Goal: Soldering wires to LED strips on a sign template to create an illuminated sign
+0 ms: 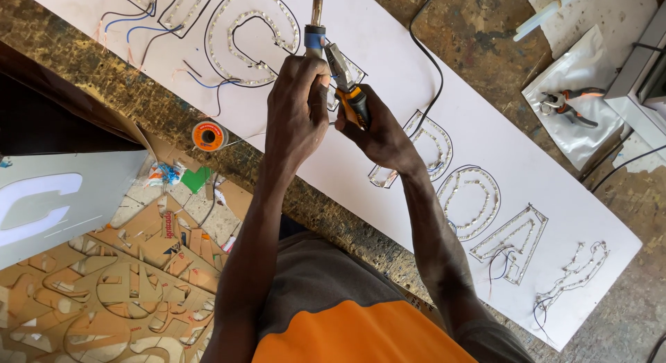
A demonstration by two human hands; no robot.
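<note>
The fingers of the left hand point(297, 103) are closed in a full fist around the handle of a soldering iron point(316, 30), which stands upright with its metal shaft pointing away from the body and a blue collar showing just above the fist. The right hand point(378, 130) is closed on the orange and black grips of a pair of pliers point(345, 82), whose grey nose lies against the iron just below the blue collar; whether the nose is pinching anything cannot be told. Both tools are held above the long white sign board point(388, 51), between two of its letter outlines. The iron is judged stiff and moderately light; take hold only at the insulated handle, since the metal shaft may be hot. The pliers are judged rigid and slip-resistant at the coated grips. The board carries outlined letter shapes filled with rows of small light dots point(479, 200) and joined by thin black, blue and red wires point(139, 26); these are judged fragile and should not be leaned on. Beside the board's near edge lies an orange solder spool point(209, 135). Left of the body stands a grey panel with a white letter shape point(48, 203), above brown cardboard cut-outs point(132, 293). At the far right, a second pair of pliers point(569, 103) rests on a silvery bag point(590, 134).
</note>
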